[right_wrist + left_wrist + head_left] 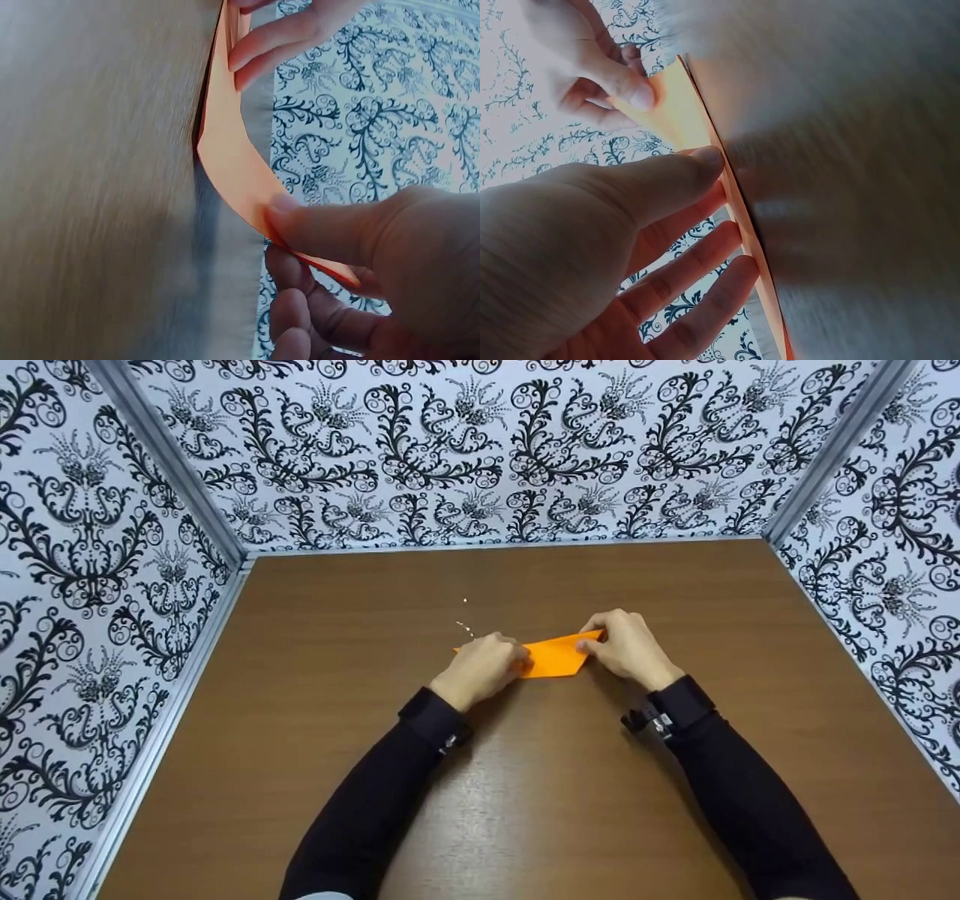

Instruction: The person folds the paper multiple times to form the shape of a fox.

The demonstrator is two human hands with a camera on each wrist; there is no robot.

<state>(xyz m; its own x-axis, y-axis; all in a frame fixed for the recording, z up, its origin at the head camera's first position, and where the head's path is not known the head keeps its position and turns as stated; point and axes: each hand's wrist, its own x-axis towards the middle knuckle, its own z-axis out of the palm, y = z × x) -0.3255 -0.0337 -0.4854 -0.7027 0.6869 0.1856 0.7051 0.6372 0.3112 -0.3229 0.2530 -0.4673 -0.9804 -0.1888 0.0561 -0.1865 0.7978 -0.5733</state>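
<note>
A folded orange sheet of paper (553, 657) lies across the middle of the brown table, its right end bent upward. My right hand (628, 649) pinches that raised end, thumb on the near face and fingers behind, as the right wrist view shows. At the left part of the paper is my left hand (484, 666), its thumb (709, 161) at the folded lower edge and its fingers against the strip. Only a small tip of the paper shows beyond the left hand in the head view; the hand hides the rest of that end.
Small pale specks (465, 627) dot the brown tabletop (360, 607) just beyond the left hand. Walls with a black scroll pattern (465, 450) enclose the table at the back and sides, with grey metal posts (169, 457) at the corners. Dark sleeves and wrist straps cover both forearms.
</note>
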